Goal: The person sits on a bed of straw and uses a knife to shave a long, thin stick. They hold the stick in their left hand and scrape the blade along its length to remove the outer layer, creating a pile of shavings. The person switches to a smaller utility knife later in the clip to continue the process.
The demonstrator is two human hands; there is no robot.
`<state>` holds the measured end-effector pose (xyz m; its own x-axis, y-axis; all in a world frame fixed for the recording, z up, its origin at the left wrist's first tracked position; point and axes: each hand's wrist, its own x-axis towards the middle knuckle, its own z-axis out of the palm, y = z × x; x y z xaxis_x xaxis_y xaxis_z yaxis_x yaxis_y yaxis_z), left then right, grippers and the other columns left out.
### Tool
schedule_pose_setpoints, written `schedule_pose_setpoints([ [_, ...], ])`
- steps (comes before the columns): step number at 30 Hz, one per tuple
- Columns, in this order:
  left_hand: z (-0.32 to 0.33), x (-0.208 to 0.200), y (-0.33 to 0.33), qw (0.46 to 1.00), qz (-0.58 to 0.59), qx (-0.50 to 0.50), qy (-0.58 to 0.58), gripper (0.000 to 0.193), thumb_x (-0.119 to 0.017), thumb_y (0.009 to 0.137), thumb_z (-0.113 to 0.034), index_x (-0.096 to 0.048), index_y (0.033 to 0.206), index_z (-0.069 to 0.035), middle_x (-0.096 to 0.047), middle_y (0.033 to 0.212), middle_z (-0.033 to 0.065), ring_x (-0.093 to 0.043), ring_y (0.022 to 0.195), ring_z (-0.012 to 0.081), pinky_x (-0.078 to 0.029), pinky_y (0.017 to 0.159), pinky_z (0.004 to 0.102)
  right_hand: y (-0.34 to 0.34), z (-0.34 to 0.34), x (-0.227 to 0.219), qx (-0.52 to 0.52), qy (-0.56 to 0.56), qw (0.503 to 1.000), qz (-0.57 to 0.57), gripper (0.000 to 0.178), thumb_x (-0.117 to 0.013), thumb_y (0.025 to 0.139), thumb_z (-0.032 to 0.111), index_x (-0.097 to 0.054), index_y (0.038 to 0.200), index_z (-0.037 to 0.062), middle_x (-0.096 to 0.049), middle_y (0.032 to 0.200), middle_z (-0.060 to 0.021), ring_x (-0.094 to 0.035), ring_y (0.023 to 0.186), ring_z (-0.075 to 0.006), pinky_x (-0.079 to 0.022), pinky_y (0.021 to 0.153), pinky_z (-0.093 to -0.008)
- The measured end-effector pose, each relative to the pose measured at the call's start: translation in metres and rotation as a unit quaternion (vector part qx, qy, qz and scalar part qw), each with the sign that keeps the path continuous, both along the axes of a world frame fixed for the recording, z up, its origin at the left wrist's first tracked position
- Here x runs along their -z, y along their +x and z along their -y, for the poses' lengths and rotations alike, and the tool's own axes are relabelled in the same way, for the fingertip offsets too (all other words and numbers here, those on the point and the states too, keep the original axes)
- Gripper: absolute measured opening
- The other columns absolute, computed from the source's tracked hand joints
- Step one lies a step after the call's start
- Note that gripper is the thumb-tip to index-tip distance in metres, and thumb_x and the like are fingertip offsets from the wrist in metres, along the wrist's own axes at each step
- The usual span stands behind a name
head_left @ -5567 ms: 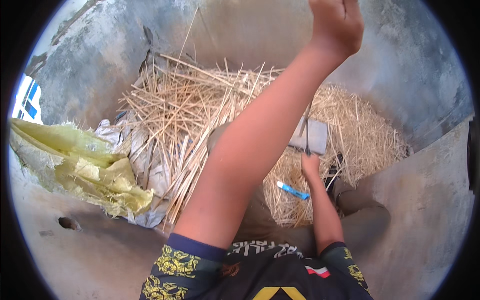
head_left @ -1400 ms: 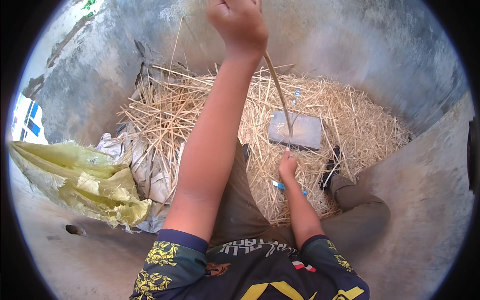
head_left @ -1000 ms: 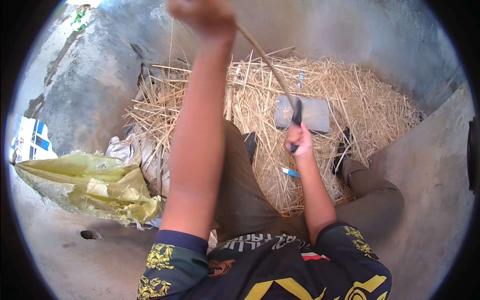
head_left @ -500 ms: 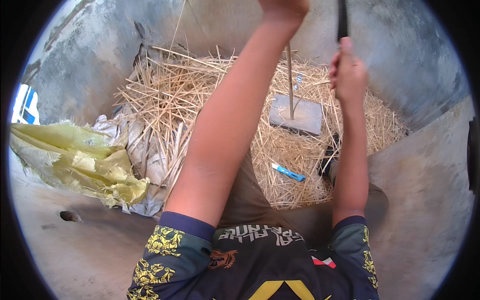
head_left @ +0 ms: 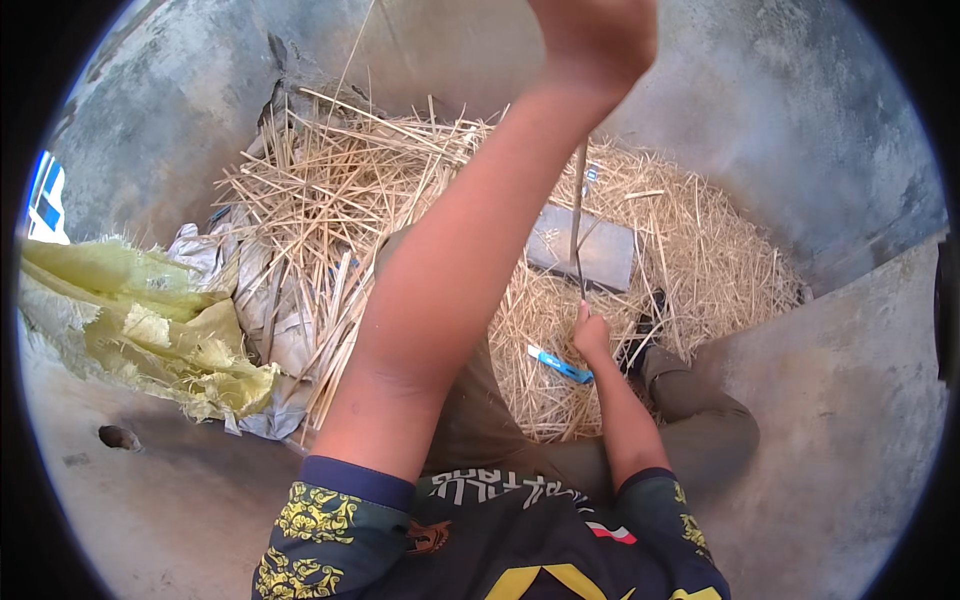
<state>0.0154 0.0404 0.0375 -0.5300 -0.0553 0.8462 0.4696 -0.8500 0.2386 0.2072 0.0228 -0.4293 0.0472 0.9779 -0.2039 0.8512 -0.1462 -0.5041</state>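
My left hand [head_left: 598, 40] is raised at the top edge, closed round the upper part of a thin wooden stick [head_left: 577, 220]; its fingers are mostly out of sight. The stick stands almost upright, its lower end over a flat grey block [head_left: 607, 252] lying in the straw. Low in front of me, my right hand [head_left: 591, 336] grips a knife by its handle. The dark knife blade [head_left: 581, 284] points away from me, close to the stick's lower end; whether they touch I cannot tell. A blue box cutter [head_left: 562, 365] lies just left of my right hand.
Dry straw [head_left: 735, 255] covers the ground, with a heap of cut stalks [head_left: 330, 190] at the left. Further left lies a torn yellow-green sack [head_left: 140, 320]. A curved concrete wall [head_left: 790, 110] rises around. My bent leg [head_left: 700, 410] is at the right.
The knife in my right hand has swept down from high at the right to beside the stick's lower end. My left hand has shifted slightly right and down.
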Motion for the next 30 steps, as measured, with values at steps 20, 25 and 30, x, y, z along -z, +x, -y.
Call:
schedule_pose_setpoints([
  [20, 0.017, 0.039, -0.064, 0.992, 0.039, 0.116, -0.035, 0.056, -0.040, 0.098, -0.062, -0.030, 0.076, -0.012, -0.024, 0.058, -0.0028, -0.021, 0.045, 0.0087, -0.017, 0.041, 0.0276, 0.012, -0.010, -0.259, -0.046, -0.094, 0.670, -0.735, 0.059, -0.039, 0.098, 0.065, -0.039, 0.068, 0.0141, -0.033, 0.050, 0.0053, -0.031, 0.036, -0.0056, -0.029, 0.032, -0.0235],
  [25, -0.006, 0.020, -0.032, 0.979, 0.043, 0.194, -0.046, 0.049, -0.038, 0.104, -0.050, -0.036, 0.068, -0.017, -0.028, 0.056, -0.0082, -0.023, 0.041, 0.0040, -0.018, 0.037, 0.0219, 0.009, 0.016, -0.300, 0.046, 0.098, 0.768, -0.631, 0.054, -0.042, 0.100, 0.058, -0.042, 0.073, 0.0114, -0.039, 0.055, 0.0018, -0.038, 0.043, -0.0080, -0.033, 0.039, -0.0244],
  [30, 0.003, 0.022, -0.033, 0.981, 0.057, 0.185, -0.028, 0.049, -0.040, 0.104, -0.049, -0.034, 0.068, -0.017, -0.025, 0.056, -0.0081, -0.021, 0.042, 0.0038, -0.016, 0.037, 0.0226, -0.001, 0.014, -0.317, -0.025, 0.230, 0.770, -0.595, 0.051, -0.039, 0.103, 0.053, -0.042, 0.074, 0.0108, -0.040, 0.056, 0.0026, -0.039, 0.045, -0.0072, -0.034, 0.041, -0.0237],
])
